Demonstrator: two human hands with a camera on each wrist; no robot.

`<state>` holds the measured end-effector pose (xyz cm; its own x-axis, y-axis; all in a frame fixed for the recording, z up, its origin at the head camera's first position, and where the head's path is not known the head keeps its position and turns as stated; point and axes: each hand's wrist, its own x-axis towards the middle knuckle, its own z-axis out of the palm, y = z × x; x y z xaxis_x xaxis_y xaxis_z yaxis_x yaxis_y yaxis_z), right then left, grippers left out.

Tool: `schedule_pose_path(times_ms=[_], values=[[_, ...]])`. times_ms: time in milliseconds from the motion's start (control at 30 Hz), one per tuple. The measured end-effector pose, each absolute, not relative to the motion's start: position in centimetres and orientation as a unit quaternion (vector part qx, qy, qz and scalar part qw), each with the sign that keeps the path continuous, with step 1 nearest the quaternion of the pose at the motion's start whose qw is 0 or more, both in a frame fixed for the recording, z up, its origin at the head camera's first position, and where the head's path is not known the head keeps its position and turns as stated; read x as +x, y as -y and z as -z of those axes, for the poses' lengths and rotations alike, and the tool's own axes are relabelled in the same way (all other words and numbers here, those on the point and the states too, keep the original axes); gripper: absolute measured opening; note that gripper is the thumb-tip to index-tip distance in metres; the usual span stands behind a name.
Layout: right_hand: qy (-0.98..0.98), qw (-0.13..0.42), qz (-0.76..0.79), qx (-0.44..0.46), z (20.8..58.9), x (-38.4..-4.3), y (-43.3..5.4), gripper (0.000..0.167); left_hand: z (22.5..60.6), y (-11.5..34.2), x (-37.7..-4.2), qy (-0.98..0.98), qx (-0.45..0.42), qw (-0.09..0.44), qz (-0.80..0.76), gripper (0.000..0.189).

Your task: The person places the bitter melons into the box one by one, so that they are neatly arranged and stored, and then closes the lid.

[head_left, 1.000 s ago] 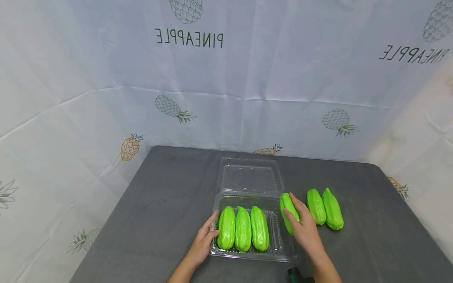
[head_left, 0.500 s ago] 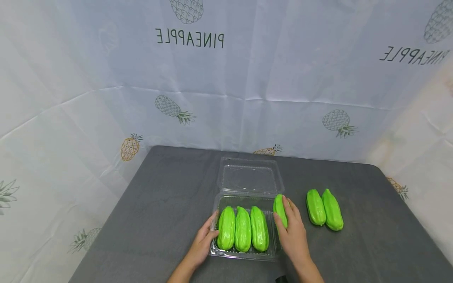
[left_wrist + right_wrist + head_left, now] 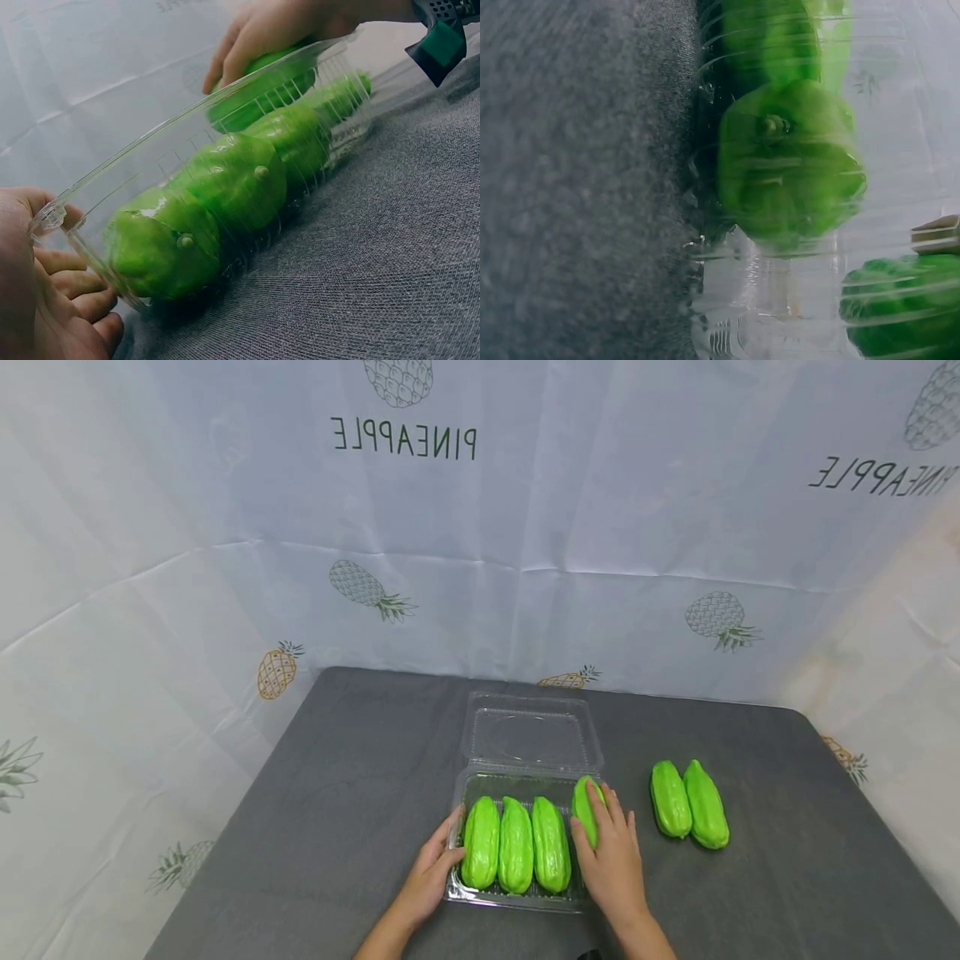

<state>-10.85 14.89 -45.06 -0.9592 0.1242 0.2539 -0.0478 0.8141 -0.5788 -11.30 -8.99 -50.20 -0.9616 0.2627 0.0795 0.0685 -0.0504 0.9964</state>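
A clear plastic clamshell box (image 3: 525, 903) stands on the grey table with its lid (image 3: 534, 739) folded back. Three bright green, ribbed, elongated fruits (image 3: 515, 847) lie side by side in its left and middle part. My left hand (image 3: 429, 872) grips the box's left wall, thumb over the rim and fingers outside, as the left wrist view shows. My right hand (image 3: 613, 860) holds another green ribbed fruit (image 3: 584, 806) at the box's right side, fingers over its top. Through the box wall in the left wrist view this held fruit (image 3: 244, 112) appears higher than the others.
Two more green ribbed fruits (image 3: 690, 804) lie together on the table right of the box. A white curtain (image 3: 517, 527) with pineapple prints hangs behind the table (image 3: 360, 777). A dark device (image 3: 439, 45) sits on the right wrist.
My right hand has carried its fruit leftward, from the box's right edge to over its right part. My left hand has stayed on the box's left side.
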Motion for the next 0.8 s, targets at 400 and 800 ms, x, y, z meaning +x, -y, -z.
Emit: schedule_pose_path(times_ms=[400, 800], values=[[0.960, 0.112, -0.258, -0.020, 44.81, -10.47, -14.69, 0.056, 50.32, 9.08, -11.27, -0.680, 0.128, 0.074, -0.718, 0.058], [0.968, 0.080, -0.236, -0.020, 45.14, -10.39, -14.60, 0.059, 50.24, 9.11, -11.26, -0.688, 0.126, 0.073, -0.711, 0.057]])
